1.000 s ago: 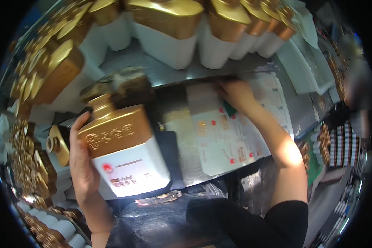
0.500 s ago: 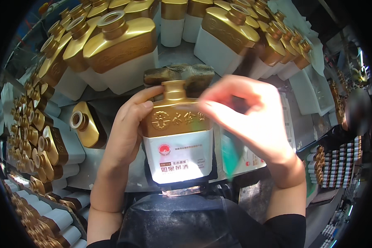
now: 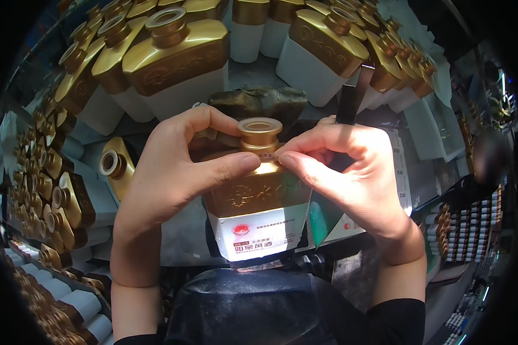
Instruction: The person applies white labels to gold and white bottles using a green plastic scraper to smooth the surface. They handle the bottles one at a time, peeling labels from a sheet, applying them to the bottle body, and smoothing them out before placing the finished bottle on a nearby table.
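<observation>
A gold-and-white flat bottle point(image 3: 259, 230) stands in front of me, its front label facing me and its round mouth showing. My left hand point(image 3: 184, 155) grips its neck, index finger on the far side and thumb pressed at the neck's base. A small brown label strip point(image 3: 267, 156) lies across the base of the neck. My right hand point(image 3: 345, 161) pinches the strip's right end between thumb and index finger. From behind that hand's knuckles a dark flat metal tool point(image 3: 355, 95), perhaps tweezers, sticks up; its lower part is hidden.
Rows of similar gold-topped bottles point(image 3: 178, 57) crowd the far side and the left. A brown padded block point(image 3: 259, 102) sits behind my bottle. Right of it are a label sheet point(image 3: 406, 172) and a green piece point(image 3: 322, 221). A white plastic bin point(image 3: 434, 135) stands further right.
The bottle has tipped so its mouth now shows. My left hand has shifted from its shoulder to the neck. My right hand has brought the label strip against the neck's base.
</observation>
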Tool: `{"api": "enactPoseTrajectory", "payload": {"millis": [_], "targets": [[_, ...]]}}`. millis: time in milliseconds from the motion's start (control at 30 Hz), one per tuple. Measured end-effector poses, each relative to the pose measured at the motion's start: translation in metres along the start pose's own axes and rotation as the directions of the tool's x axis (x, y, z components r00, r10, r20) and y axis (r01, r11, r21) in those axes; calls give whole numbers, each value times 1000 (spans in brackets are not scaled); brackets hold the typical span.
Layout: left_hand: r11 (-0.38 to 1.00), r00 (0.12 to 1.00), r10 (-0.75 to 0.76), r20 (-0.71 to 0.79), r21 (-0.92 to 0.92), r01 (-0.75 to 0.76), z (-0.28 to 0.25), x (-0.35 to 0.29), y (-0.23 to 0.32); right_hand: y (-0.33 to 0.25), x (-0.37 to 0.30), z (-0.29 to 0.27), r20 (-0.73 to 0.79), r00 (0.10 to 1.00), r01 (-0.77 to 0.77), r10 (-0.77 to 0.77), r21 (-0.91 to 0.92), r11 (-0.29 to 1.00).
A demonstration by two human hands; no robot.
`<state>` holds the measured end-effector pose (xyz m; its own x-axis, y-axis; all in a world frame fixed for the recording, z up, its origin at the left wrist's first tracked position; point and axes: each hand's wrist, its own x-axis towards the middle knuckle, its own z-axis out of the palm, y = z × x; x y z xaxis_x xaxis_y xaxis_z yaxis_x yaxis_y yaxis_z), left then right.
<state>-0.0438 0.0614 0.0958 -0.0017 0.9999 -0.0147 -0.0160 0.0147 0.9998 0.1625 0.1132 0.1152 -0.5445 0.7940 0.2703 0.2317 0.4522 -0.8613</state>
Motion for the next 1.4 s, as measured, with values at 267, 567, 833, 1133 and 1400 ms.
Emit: {"api": "enactPoseTrajectory", "payload": {"millis": [267, 567, 833, 1133, 1400], "targets": [[995, 994, -78, 76, 72, 73, -7, 0, 18, -4, 11, -20, 163, 978, -131, 127, 15, 991], [977, 991, -114, 75, 192, 98, -1, 0, 27, -7, 6, -19, 160, 987, 12, -9, -14, 1000], [987, 992, 36, 119, 148, -54, -8, 3, 12, -5, 10, -20, 209, 971, -125, 114, 36, 992], [970, 993, 63, 98, 228, -84, -4, 2, 20, -9, 10, -20, 214, 975, -69, 59, 35, 997], [988, 998, 36, 55, 145, -44, -1, -2, 20, -6, 16, -25, 297, 949, -114, 108, 3, 993]]}}
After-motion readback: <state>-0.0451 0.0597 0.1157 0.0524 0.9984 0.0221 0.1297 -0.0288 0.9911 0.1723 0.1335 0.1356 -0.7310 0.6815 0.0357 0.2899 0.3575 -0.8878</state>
